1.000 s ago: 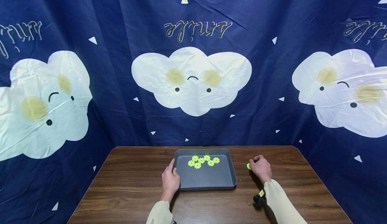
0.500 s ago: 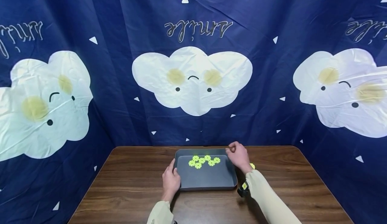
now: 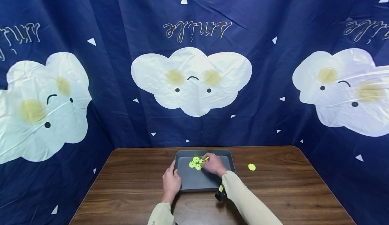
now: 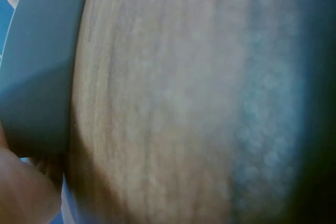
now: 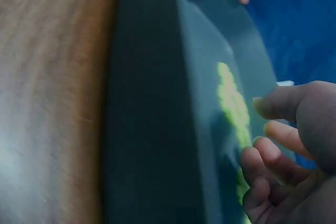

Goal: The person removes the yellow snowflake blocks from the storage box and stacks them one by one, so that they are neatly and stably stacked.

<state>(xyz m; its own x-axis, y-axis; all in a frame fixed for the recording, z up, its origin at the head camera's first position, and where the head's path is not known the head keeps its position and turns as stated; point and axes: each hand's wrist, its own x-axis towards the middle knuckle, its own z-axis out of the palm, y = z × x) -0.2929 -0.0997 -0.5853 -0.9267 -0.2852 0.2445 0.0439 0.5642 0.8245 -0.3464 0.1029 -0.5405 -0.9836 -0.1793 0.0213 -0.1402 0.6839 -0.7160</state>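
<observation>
A shallow dark grey tray sits on the table. My left hand rests against its left wall; in the left wrist view a fingertip shows at the tray's corner. Yellow-green flower-shaped pieces lie flat inside, toward the far side. Over them reaches my right hand, fingertips right at the pieces and hiding some. Seen from the right wrist, the thumb and bent fingers stand apart, with no piece visible between them. Another flower-shaped piece lies on the table right of the tray.
The brown wood-grain table stretches out around the tray. A dark blue curtain with white clouds hangs behind it and on both sides. A small black wrist camera hangs below my right sleeve, near the tray's front edge.
My right hand has moved left, from the piece on the table, across the tray's right edge, to the pieces inside. That table piece now shows whole. The left hand and tray have stayed put.
</observation>
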